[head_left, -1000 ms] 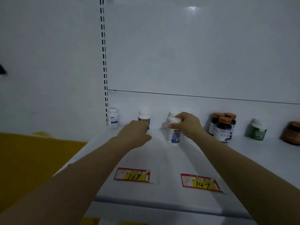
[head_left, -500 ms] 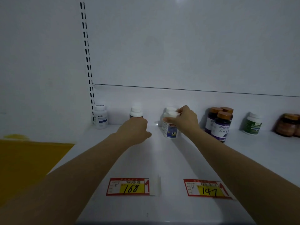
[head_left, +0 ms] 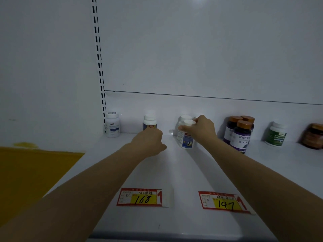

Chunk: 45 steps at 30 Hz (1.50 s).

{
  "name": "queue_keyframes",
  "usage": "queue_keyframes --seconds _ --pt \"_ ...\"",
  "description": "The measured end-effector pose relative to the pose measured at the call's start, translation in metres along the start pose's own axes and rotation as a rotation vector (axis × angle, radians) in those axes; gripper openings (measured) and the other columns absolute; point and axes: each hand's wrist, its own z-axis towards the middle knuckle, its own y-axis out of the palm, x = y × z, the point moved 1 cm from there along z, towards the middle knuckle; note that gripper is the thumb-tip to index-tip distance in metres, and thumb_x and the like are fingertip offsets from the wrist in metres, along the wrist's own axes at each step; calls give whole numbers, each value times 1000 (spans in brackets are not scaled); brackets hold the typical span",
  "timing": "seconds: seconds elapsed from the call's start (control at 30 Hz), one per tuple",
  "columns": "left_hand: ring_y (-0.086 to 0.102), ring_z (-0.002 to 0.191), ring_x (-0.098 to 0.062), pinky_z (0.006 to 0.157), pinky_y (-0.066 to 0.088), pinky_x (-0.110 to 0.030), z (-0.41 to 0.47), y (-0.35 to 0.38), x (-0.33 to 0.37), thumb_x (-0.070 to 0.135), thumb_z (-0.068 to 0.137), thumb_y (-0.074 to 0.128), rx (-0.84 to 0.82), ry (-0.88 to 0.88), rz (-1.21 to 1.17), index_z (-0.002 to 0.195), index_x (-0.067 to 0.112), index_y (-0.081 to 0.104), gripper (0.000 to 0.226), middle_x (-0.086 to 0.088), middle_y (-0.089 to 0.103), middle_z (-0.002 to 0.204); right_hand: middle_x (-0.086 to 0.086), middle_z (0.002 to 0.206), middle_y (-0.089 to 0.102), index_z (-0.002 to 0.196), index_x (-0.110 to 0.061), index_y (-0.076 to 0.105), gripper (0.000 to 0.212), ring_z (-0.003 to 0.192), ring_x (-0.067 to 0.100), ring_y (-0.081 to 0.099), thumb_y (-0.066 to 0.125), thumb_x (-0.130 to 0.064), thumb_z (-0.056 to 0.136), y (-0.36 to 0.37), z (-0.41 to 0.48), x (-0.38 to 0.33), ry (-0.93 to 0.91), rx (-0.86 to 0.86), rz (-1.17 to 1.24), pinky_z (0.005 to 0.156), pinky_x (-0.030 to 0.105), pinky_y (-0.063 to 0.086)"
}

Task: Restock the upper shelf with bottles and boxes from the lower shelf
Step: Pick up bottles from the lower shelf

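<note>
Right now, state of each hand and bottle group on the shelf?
left hand: closed, in front of a white bottle, grip hidden
right hand: gripping the tilted white-capped bottle
purple bottles: upright, capped
green bottle: upright, capped
far-left bottle: upright, untouched

Count on the shelf (head_left: 174,172): 5 white-capped bottles – one at far left (head_left: 112,125), one behind the left hand (head_left: 150,122), two close together at the right hand (head_left: 185,135), one green-labelled (head_left: 276,134). 3 dark bottles with orange caps (head_left: 240,136), clustered. 1 brown jar (head_left: 313,136) at the right edge, partly cut off. 2 price tags: "168" (head_left: 141,197), "147" (head_left: 224,202). 2 hands in view.
</note>
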Motion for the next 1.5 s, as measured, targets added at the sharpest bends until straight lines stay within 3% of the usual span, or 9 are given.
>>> queue_keyframes --seconds 0.17,0.27,0.37,0.53,0.8,0.93,1.2,1.27,1.5 --pt "48 83 -19 69 38 -27 -3 -3 -4 34 92 54 -40 -20 27 109 3 58 35 3 40 72 8 103 61 117 -7 56 65 107 28 58 70 -53 74 -17 -12 -1 -39 -106 -177 93 37 47" --pt "49 80 -19 68 38 -26 -9 -6 -4 34 92 55 -58 -22 57 100 5 59 30 3 37 68 4 92 52 115 -8 58 53 94 22 53 66 -48 81 -32 -29 -3 -68 -227 -417 79 28 37" --pt "49 77 -19 65 38 -26 -18 -8 -3 32 91 56 -60 -13 57 85 9 52 24 2 40 67 9 99 58 118 -8 58 51 92 21 54 65 -44 83 -43 -50 -6 -100 -306 -554 79 27 41" --pt "49 85 -20 75 43 -29 -33 -15 8 34 91 55 -65 16 29 103 7 56 29 -3 49 87 11 130 56 132 -7 51 53 118 24 53 62 -36 88 -66 -87 -10 -172 -370 -649 97 29 42" --pt "53 90 -22 72 42 -28 -64 -21 56 37 89 58 -52 84 34 111 7 58 37 -9 60 111 11 125 59 127 -3 56 52 114 25 54 58 -40 90 -126 -138 9 -190 -355 -728 96 30 43" --pt "47 85 -20 72 38 -28 -93 -23 113 37 88 59 -17 150 21 108 8 59 36 -8 58 105 12 123 62 123 -4 59 49 113 26 56 60 -39 89 -177 -167 38 -139 -311 -730 95 31 43" --pt "50 85 -24 70 41 -30 -177 -4 279 33 89 57 69 308 -59 93 10 54 23 -6 53 94 11 118 65 117 -4 64 44 109 26 58 65 -35 87 -285 -248 146 -40 -258 -669 88 31 47" --pt "55 89 -26 72 45 -32 -203 12 317 31 89 57 71 324 -93 98 6 58 28 -8 58 98 12 117 64 116 -4 65 42 109 27 58 65 -35 86 -305 -270 179 -21 -270 -672 86 31 46" --pt "53 101 -25 80 43 -31 -259 90 390 36 91 54 -171 237 -114 115 7 55 38 -11 57 118 9 124 61 123 -7 58 43 111 25 58 64 -30 87 -332 -329 288 80 -429 -626 88 27 45"
